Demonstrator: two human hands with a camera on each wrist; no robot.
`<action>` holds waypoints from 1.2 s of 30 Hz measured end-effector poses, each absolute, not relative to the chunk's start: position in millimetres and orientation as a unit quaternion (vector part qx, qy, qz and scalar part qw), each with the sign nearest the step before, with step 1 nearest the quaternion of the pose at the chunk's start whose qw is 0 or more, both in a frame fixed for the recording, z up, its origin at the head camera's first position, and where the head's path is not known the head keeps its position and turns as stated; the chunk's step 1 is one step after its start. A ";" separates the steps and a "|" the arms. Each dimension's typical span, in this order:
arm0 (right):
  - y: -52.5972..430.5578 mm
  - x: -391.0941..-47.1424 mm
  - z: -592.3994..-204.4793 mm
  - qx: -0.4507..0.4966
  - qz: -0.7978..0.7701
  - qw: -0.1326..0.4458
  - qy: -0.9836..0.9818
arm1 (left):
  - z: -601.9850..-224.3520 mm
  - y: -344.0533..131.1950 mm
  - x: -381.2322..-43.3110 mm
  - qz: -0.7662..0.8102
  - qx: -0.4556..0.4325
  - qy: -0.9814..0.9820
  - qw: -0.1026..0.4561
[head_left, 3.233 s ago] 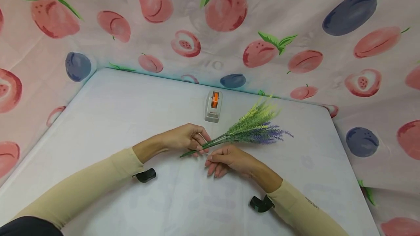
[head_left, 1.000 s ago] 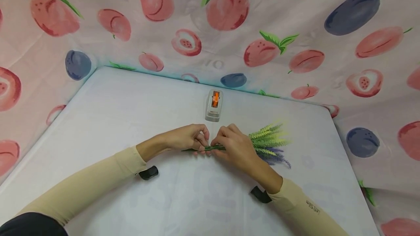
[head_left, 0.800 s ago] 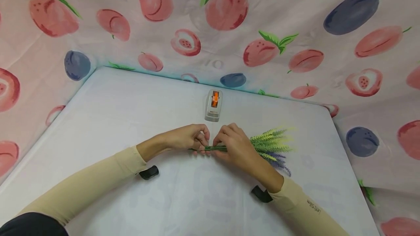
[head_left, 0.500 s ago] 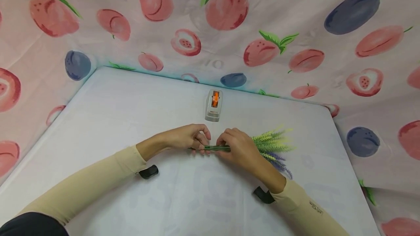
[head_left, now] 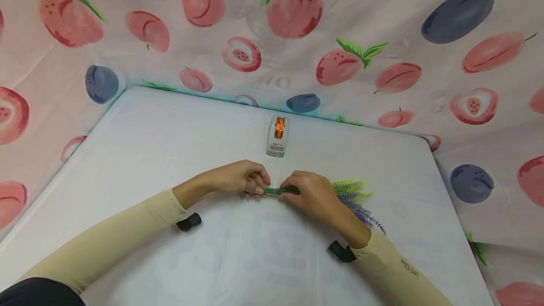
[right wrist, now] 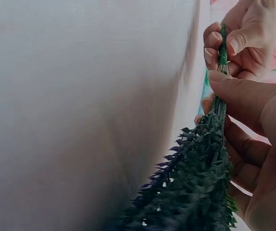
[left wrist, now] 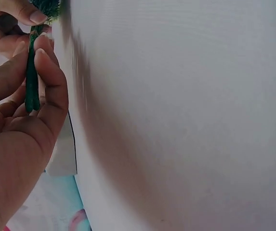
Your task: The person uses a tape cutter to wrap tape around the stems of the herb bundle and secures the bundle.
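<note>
Flower bunch [head_left: 353,202] is pinched at its stems [head_left: 278,191] by left hand [head_left: 242,178] and right hand [head_left: 315,196]; stems could be splayed if either pinch is loosened.

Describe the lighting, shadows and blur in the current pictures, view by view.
Head view: bright, with a faint shadow beneath the left sleeve; left wrist view: a broad soft shadow down the tabletop; right wrist view: the flowers look dark, and blur toward the bottom edge.
</note>
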State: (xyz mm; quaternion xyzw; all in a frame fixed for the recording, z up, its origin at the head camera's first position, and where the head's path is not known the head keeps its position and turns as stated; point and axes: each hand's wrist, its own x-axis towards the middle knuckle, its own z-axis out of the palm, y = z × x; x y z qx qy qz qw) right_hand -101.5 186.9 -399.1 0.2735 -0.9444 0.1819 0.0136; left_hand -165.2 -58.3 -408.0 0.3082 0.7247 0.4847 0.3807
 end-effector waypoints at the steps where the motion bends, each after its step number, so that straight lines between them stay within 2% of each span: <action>1: 186.6 -101.8 -398.9 0.273 0.183 0.012 -0.945 | -408.1 -58.9 -165.4 0.483 0.308 0.727 0.379; 12: 185.5 -105.3 -400.4 0.250 0.212 -0.008 -0.945 | -411.0 -62.3 -167.4 0.492 0.280 0.732 0.378; 31: 186.1 -108.5 -393.0 0.269 0.159 0.002 -0.950 | -411.7 -62.7 -169.8 0.496 0.312 0.722 0.367; 36: 189.3 -109.2 -392.0 0.299 0.123 0.026 -0.946 | -410.4 -63.3 -169.8 0.501 0.309 0.721 0.366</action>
